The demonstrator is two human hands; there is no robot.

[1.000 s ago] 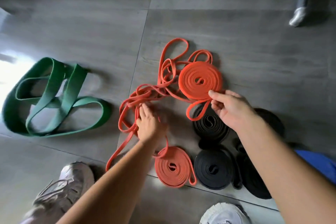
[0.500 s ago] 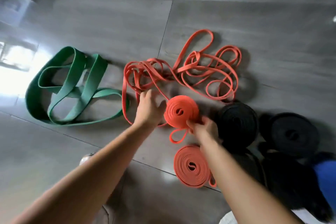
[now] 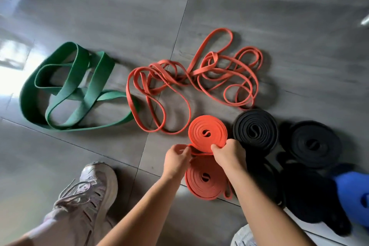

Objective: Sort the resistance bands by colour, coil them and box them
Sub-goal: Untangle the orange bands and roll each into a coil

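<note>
Sprawling in loose, overlapping loops, a wide flat green rubber resistance band (image 3: 65, 90) is lying on the left tile of the grey tiled floor (image 3: 119, 16), close to that tile's near edge. A pale laced sneaker (image 3: 87, 195) is standing nearer the camera. A tangle of thin orange rubber bands (image 3: 191, 82) is straddling the joint between the tiles, its left loop overlapping the green band's right end.

On the right tile, by its near edge, both hands are holding a flat round coil of orange rubber band (image 3: 207, 134). The left hand (image 3: 176, 158) is pinching the loose tail at the coil's near-left rim. The right hand (image 3: 229, 153) is gripping the near rim with curled fingers. A second orange coil (image 3: 205, 179) is lying flat just beneath the hands.

Further right, a wound black rubber coil (image 3: 255, 130) is sitting just beside the held coil, with another black coil (image 3: 314, 144) next to it. A dark heap of black bands (image 3: 299, 195) is lying nearer, beside a blue plastic thing (image 3: 355, 189).
</note>
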